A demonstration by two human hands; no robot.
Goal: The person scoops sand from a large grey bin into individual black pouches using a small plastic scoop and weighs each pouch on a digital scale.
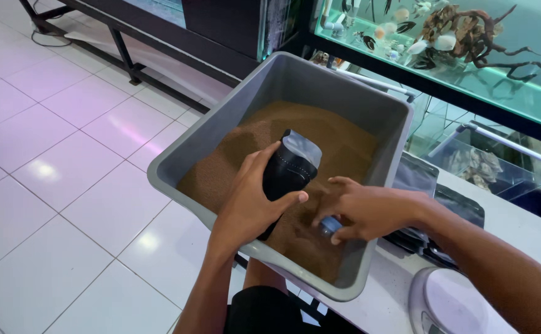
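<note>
A grey plastic tub (320,77) filled with fine brown granules (264,133) rests on the edge of a white counter. My left hand (249,201) grips a black pouch (289,167) with a silvery open top, held upright over the granules. My right hand (357,207) is low in the tub beside the pouch, closed on a small clear scoop (329,226) that is partly buried in the brown material. The hands are almost touching.
Black pouches (440,198) lie flat on the white counter (518,229) right of the tub. A white scale (446,303) sits at the lower right. Fish tanks (468,37) on black stands stand behind. White tiled floor (66,154) spreads to the left.
</note>
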